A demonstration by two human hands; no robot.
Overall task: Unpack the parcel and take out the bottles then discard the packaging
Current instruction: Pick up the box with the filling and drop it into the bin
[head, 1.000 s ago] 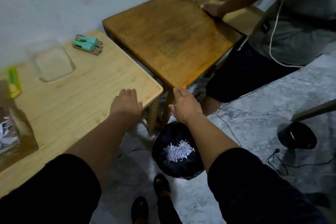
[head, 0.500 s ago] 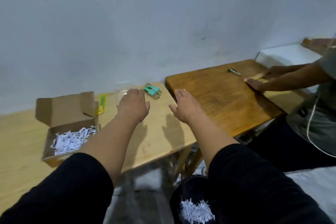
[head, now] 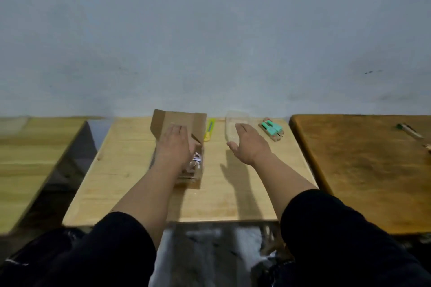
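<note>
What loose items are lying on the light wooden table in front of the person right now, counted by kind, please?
Cardboard box, open, some shredded paper visible inside: 1
Yellow-green utility knife: 1
Clear plastic container: 1
Teal-capped items in brown packaging: 2
Total: 5

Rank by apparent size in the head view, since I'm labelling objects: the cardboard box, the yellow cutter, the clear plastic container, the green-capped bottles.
1. cardboard box
2. clear plastic container
3. green-capped bottles
4. yellow cutter
The last two look close; hands partly hide the first two.
</note>
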